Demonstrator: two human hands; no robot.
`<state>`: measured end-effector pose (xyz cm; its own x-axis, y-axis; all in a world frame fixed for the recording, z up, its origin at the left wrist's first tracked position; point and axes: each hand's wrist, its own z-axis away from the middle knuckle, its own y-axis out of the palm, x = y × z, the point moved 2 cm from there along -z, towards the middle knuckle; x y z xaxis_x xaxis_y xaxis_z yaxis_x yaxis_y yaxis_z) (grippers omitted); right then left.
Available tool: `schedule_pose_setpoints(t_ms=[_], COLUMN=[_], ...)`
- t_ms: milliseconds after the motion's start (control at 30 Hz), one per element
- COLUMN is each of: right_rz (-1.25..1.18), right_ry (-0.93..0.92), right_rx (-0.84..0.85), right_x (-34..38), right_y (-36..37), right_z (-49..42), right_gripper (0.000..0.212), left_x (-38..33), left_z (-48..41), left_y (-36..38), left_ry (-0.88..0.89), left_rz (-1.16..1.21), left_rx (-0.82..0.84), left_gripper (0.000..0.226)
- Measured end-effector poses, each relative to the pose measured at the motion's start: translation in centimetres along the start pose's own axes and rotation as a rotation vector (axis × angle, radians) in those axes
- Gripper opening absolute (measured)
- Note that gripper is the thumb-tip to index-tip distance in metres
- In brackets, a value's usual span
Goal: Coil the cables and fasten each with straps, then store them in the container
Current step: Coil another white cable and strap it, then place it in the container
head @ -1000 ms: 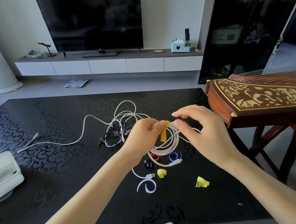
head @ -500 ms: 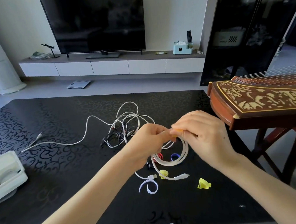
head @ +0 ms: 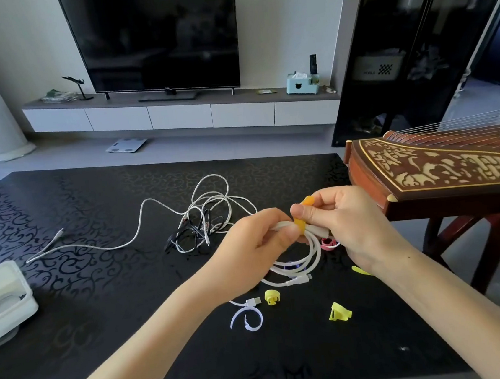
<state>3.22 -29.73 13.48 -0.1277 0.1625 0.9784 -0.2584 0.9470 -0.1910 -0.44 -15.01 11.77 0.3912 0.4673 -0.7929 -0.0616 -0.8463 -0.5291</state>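
My left hand [head: 259, 244] grips a coiled white cable [head: 307, 260] above the black table [head: 98, 282]. An orange strap [head: 300, 225] is wrapped round the coil's top, and my right hand [head: 343, 222] pinches it there. The coil's plugs hang down below my hands. A tangle of white and black cables [head: 206, 221] lies on the table behind my hands, one white end trailing left. Loose straps lie below: two yellow ones [head: 272, 297] [head: 339, 312], a white one [head: 246, 319] and a red one [head: 328, 242]. The white container [head: 2, 308] sits at the table's left edge.
A wooden zither [head: 444, 172] on a stand juts in at the right, close to my right hand. Beyond the table stand a TV [head: 152, 36] on a low cabinet and a dark glass cupboard [head: 423, 32].
The orange strap, hanging loose from my left hand before, is now wrapped round the coil. My right hand closed in and pinches it. The coil rose slightly.
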Motion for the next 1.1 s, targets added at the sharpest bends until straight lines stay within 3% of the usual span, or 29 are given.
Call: schedule_pose_setpoints(t_ms=[100,267,467,600,933,1100], right_rz=[-0.133,-0.344,-0.213,-0.124,0.02,0.19], right_ry=[0.155,0.375,0.255,0.151,0.153,0.151], right_rx=[0.089,0.259,0.237,0.199,0.235,0.355], right_x=[0.29,0.27,0.31,0.48,-0.05,0.38], right_y=[-0.23,-0.34,-0.05,-0.12,0.06,0.34], right_z=[0.11,-0.1,-0.31,-0.23,-0.48,-0.37], right_gripper=[0.007,0.023,0.034,0.029,0.033,0.056], left_x=[-0.03,-0.13,0.5,0.42,0.05,0.16], left_z=[-0.01,-0.12,-0.49,-0.67,-0.7,-0.81], left_y=[0.13,-0.01,-0.12,-0.16,-0.19,-0.63], left_ry=[0.027,0.241,0.262,0.267,0.277,0.253], left_rz=[-0.017,-0.2,-0.304,-0.344,-0.434,-0.344], left_rx=[-0.029,-0.148,-0.258,-0.306,-0.236,-0.075], left_gripper=[0.011,0.013,0.022,0.025,0.02,0.02])
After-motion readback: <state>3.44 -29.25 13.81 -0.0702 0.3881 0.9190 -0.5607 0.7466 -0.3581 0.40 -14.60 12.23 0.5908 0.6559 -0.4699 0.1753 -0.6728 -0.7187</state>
